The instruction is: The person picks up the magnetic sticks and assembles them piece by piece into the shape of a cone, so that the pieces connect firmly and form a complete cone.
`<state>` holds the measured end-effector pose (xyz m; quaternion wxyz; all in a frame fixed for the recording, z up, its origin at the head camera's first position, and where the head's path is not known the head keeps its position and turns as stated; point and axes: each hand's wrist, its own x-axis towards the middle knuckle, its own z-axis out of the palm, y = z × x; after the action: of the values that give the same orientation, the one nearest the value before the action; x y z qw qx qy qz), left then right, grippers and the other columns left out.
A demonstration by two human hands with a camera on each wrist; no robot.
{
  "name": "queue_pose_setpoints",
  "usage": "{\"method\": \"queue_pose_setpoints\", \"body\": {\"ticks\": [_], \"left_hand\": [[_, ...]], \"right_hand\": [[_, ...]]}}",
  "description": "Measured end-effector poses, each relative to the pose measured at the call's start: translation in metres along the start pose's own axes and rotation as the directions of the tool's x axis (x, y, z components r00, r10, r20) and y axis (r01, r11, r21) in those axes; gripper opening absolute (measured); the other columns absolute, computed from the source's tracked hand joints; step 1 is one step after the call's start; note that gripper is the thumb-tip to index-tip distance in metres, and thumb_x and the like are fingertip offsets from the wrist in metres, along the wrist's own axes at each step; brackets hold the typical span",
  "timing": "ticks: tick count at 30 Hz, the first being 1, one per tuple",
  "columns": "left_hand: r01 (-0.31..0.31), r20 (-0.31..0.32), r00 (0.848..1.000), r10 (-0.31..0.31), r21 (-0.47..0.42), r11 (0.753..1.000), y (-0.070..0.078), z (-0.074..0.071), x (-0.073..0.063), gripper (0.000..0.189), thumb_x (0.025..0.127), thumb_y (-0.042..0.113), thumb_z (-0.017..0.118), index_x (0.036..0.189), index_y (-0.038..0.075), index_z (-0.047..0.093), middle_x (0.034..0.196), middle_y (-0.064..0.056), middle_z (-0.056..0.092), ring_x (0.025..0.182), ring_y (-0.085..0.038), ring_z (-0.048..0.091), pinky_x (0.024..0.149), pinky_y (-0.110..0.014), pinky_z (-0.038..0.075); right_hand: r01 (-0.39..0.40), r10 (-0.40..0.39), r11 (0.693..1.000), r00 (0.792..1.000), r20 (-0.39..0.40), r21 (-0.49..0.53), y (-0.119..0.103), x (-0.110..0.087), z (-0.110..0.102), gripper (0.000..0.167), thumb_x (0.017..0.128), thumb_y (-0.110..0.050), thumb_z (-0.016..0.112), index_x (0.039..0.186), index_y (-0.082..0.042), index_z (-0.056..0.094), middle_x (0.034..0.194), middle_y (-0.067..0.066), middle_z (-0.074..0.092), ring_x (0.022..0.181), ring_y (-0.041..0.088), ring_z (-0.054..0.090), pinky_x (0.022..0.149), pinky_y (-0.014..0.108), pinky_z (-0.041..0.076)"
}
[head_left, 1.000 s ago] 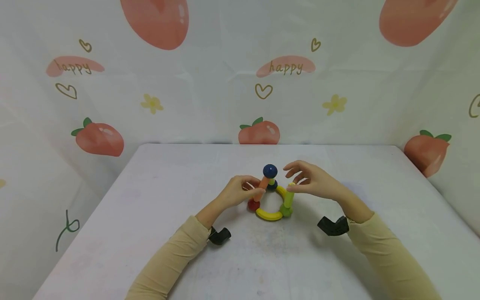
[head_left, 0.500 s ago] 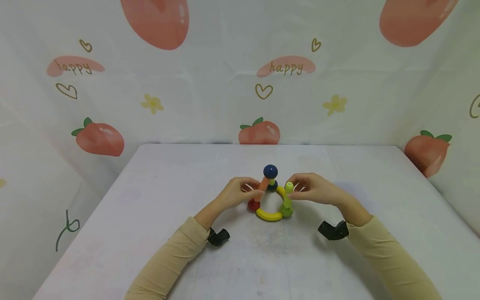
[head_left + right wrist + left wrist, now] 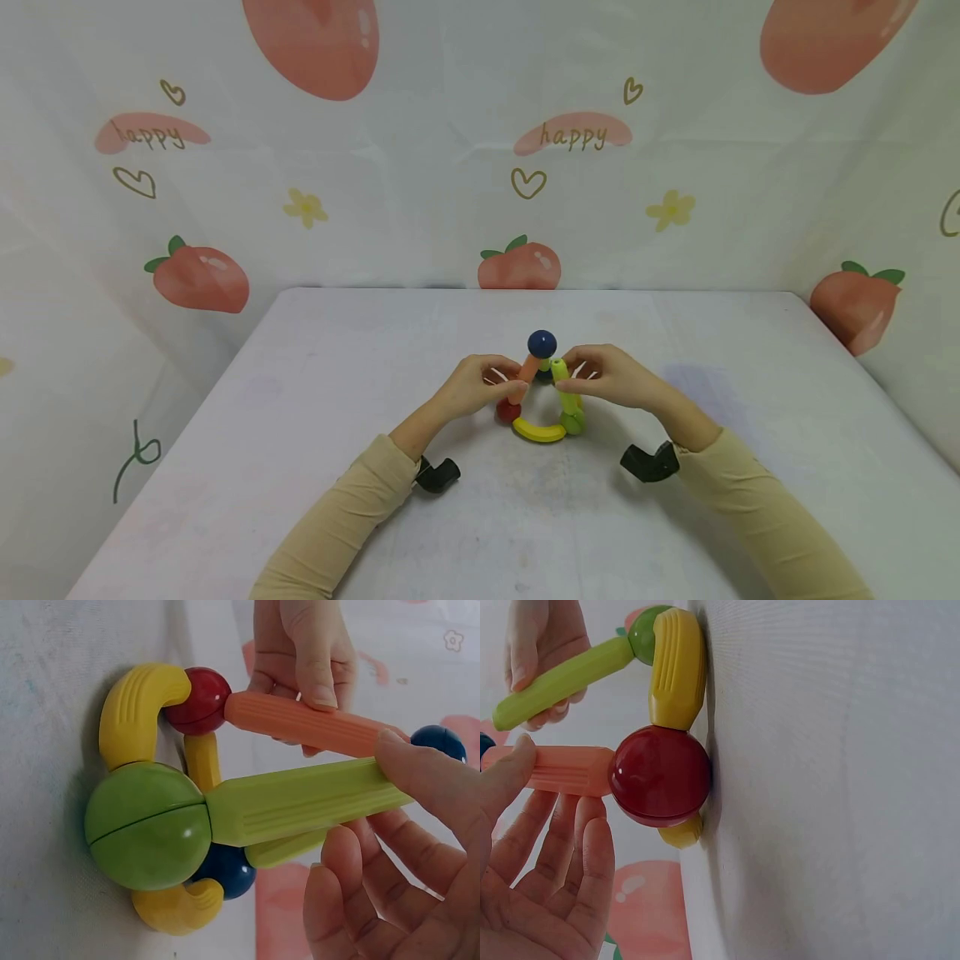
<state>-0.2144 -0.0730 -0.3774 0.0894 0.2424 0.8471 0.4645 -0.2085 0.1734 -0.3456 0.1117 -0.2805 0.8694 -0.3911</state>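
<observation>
A ring of yellow curved rods (image 3: 539,431) and coloured balls lies on the table, with straight rods rising from it. My left hand (image 3: 468,385) pinches the orange rod (image 3: 307,724), which leans up from the red ball (image 3: 661,776) and bears a blue ball (image 3: 542,343) on top. Between thumb and fingers, my right hand (image 3: 618,377) holds a light green rod (image 3: 300,802) that rises from the green ball (image 3: 148,825) and tilts inward toward that top blue ball. A second light green rod (image 3: 289,849) stands behind, by a lower blue ball (image 3: 229,871), partly hidden.
The white table (image 3: 360,350) ends at a curtain (image 3: 420,208) printed with peaches, hearts and flowers. Black curved pieces (image 3: 650,462) are worn at both wrists, close over the tabletop.
My right hand has closed on the light green rod and moved left, tilting it from leaning slightly right to leaning left toward the top blue ball. My left hand keeps its hold on the orange rod.
</observation>
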Motion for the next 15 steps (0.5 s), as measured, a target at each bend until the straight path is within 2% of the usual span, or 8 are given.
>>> {"method": "queue_pose_setpoints", "body": {"ticks": [15], "left_hand": [[-0.019, -0.002, 1.000, 0.019, -0.001, 1.000, 0.0008, 0.0015, -0.0001, 0.029, 0.084, 0.021, 0.069, 0.108, 0.005, 0.067, 0.101, -0.012, 0.069, 0.087, -0.017, 0.063, 0.078, -0.021, 0.051]], "right_hand": [[-0.009, 0.009, 1.000, 1.000, -0.016, -0.019, -0.0023, 0.0027, 0.0030, 0.021, 0.086, -0.021, 0.067, 0.100, -0.006, 0.064, 0.092, 0.007, 0.064, 0.075, 0.013, 0.059, 0.072, 0.026, 0.051]]}}
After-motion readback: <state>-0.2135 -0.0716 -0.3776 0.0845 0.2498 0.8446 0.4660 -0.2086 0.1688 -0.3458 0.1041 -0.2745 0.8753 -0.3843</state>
